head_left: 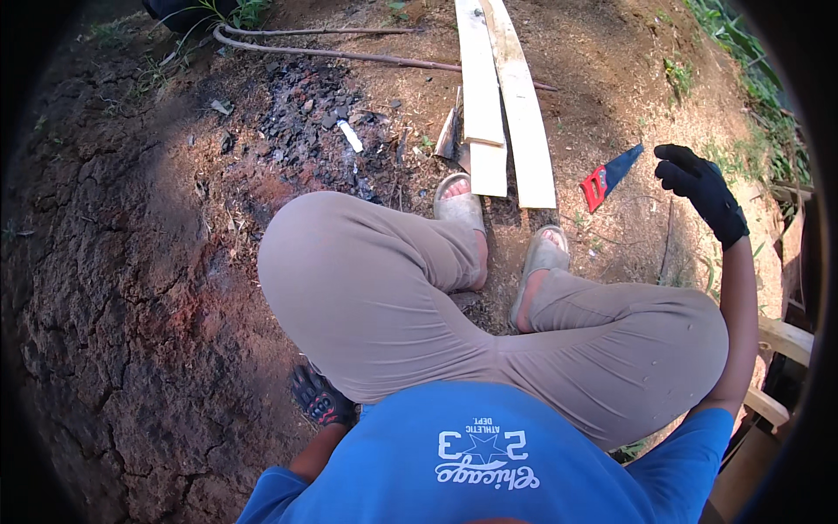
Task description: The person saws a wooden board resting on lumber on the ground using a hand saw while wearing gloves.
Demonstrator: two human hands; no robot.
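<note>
My left hand (321, 396), in a black glove with reddish marks, is low beside my left thigh. Its fingers are spread against the dark soil, with nothing in them. On the other side, my right hand (704, 194) in a black glove is held out beyond my right knee, its fingers loosely bent and no object visible in them. The thing nearest to it is a handsaw (611, 177) with a red handle and dark blade, lying on the dirt and not touched. Pale wooden boards (522, 113) lie lengthwise in front of my sandalled feet.
A bent brown branch (349, 56) crosses the ground behind charred black pieces (305, 109). A curved piece of bark or wood (448, 135) sits beside the boards. Wooden timbers (784, 341) stand at the right edge. Cracked soil (105, 306) spreads along the left.
</note>
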